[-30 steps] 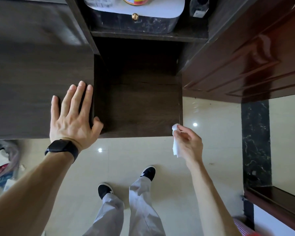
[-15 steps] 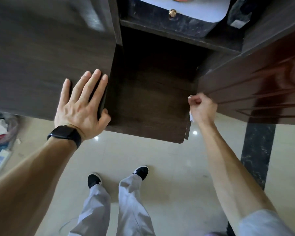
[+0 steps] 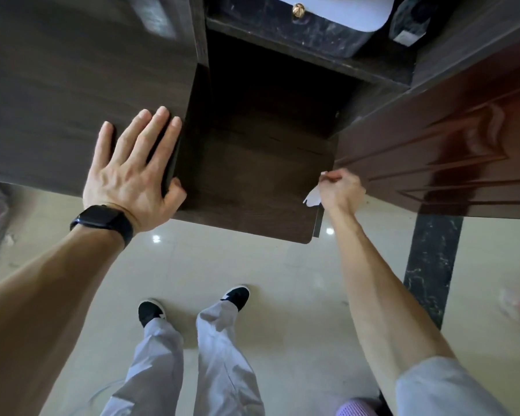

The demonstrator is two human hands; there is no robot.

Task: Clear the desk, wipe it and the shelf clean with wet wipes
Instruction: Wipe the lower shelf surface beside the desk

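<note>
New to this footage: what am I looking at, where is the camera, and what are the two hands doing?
No machine here: a person wears one wide-angle camera on the head, looking down past the hands to their shoes. The left hand, with a dark watch on its wrist, lies flat on the dark desk top. The right hand grips a white wet wipe at the right edge of the lower shelf, beside a reddish wooden door.

Single head-worn view (wide-angle), steeply downward, close over desk (image 3: 57,115), floor (image 3: 297,295) beneath
</note>
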